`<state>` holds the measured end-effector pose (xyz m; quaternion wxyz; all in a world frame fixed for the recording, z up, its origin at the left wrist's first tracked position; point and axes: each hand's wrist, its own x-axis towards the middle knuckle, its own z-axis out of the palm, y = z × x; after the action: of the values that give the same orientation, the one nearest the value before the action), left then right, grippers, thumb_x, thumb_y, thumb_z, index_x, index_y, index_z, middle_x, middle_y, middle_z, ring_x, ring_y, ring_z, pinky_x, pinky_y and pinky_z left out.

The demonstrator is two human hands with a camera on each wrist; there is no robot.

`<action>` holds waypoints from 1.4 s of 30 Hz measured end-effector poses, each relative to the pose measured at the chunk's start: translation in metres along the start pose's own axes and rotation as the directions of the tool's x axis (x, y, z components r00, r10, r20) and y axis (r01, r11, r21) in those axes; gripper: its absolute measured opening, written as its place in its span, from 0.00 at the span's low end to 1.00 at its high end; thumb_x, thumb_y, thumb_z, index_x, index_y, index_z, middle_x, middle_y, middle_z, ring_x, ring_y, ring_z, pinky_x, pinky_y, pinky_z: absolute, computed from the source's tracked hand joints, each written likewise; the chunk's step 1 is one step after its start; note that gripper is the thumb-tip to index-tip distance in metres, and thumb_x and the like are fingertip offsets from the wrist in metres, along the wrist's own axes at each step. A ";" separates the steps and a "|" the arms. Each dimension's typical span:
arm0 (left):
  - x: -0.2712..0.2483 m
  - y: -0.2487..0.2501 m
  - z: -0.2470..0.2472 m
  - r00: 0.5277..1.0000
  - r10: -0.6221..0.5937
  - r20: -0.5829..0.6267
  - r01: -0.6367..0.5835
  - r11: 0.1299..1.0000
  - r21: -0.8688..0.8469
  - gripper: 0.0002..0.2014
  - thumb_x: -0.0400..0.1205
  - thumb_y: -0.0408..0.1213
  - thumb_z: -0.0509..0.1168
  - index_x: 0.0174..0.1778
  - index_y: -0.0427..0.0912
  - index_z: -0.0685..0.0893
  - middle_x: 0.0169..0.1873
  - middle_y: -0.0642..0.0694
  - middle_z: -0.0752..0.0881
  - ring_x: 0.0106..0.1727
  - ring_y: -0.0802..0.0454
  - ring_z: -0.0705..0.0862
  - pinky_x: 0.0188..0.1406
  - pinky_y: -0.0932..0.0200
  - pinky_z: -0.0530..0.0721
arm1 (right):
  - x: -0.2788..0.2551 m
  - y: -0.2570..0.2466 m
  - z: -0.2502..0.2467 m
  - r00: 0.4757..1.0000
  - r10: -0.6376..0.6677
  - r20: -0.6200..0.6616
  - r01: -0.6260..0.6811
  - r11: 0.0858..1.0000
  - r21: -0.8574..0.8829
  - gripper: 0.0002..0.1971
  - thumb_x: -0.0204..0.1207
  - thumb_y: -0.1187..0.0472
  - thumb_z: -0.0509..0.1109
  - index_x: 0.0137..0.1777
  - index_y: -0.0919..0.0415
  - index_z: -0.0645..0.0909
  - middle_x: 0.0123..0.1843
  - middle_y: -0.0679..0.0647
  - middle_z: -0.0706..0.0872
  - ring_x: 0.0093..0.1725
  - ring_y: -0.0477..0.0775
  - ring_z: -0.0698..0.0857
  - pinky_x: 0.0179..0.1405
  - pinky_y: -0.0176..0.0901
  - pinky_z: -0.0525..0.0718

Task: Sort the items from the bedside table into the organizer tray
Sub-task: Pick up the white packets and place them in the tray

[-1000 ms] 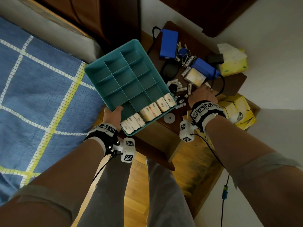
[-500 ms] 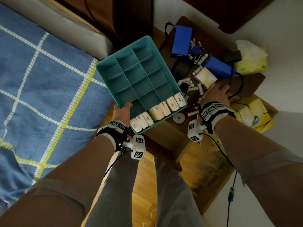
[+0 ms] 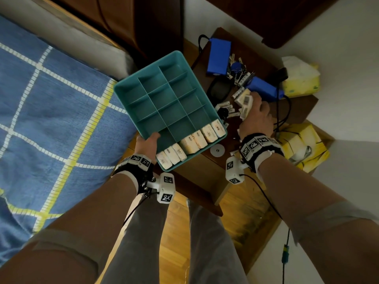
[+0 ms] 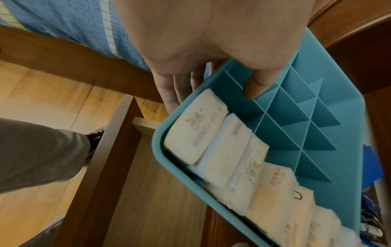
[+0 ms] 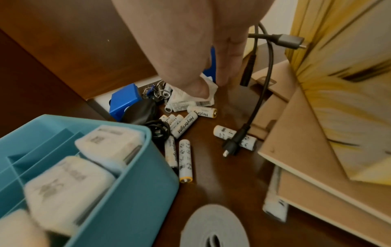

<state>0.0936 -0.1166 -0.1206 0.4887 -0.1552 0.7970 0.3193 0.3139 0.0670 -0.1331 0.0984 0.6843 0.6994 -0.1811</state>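
You're gripping the tray (image 3: pixel 170 95) at its near corner with your left hand (image 3: pixel 148 144) while your right hand (image 3: pixel 257 113) is clutching a tissue pack (image 3: pixel 245 100) mid-tabletop.

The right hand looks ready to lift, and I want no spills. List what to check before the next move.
1. Right hand on the tissue packet: fingers curled round it. Ok.
2. Left hand on the organizer tray: thumb inside the rim, fingers beneath. Ok.
3. Tray level: it is held at one corner only and looks tilted in the left wrist view. Not ok.
4. Free compartments: the rows behind the near one are bare. Ok.
5. Room left in the near row beside the stored packets: cannot tell.
6. Batteries and cable lie close to the packet; whether the lift clears them: cannot tell.
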 end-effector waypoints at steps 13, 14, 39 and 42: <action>0.004 0.006 0.002 0.999 -0.009 0.032 0.013 0.992 -0.124 0.17 0.81 0.37 0.67 0.64 0.42 0.73 0.49 0.45 0.85 0.43 0.50 0.85 0.37 0.55 0.83 | 0.031 -0.012 0.014 0.989 0.136 0.057 -0.137 0.990 0.025 0.41 0.71 0.50 0.77 0.79 0.62 0.62 0.74 0.64 0.67 0.71 0.70 0.71 0.67 0.62 0.75; 0.005 0.006 0.002 0.999 -0.010 0.030 0.014 0.992 -0.123 0.17 0.81 0.38 0.67 0.64 0.42 0.73 0.48 0.45 0.84 0.44 0.50 0.85 0.39 0.53 0.84 | 0.032 -0.011 0.015 0.988 0.137 0.066 -0.138 0.990 0.017 0.39 0.71 0.50 0.78 0.77 0.62 0.64 0.74 0.64 0.67 0.70 0.70 0.72 0.66 0.62 0.76; 0.003 0.004 -0.002 0.998 0.042 0.055 -0.039 0.997 -0.063 0.20 0.79 0.38 0.68 0.67 0.41 0.73 0.48 0.46 0.84 0.47 0.48 0.86 0.55 0.42 0.87 | 0.009 -0.010 0.005 0.995 0.101 0.027 -0.101 0.994 0.038 0.24 0.75 0.54 0.75 0.68 0.57 0.72 0.68 0.62 0.72 0.64 0.70 0.79 0.58 0.61 0.81; 0.002 0.003 -0.003 0.997 0.043 0.062 -0.040 0.998 -0.056 0.20 0.80 0.38 0.67 0.67 0.42 0.72 0.48 0.47 0.83 0.45 0.50 0.84 0.53 0.45 0.86 | -0.005 -0.013 -0.007 0.997 0.064 -0.046 -0.061 0.996 0.067 0.19 0.78 0.51 0.70 0.66 0.51 0.70 0.65 0.60 0.76 0.56 0.69 0.83 0.42 0.55 0.79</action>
<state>0.0890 -0.1157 -0.1201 0.5024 -0.1418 0.7753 0.3557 0.3018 0.0654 -0.1234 0.0648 0.7129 0.6735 -0.1844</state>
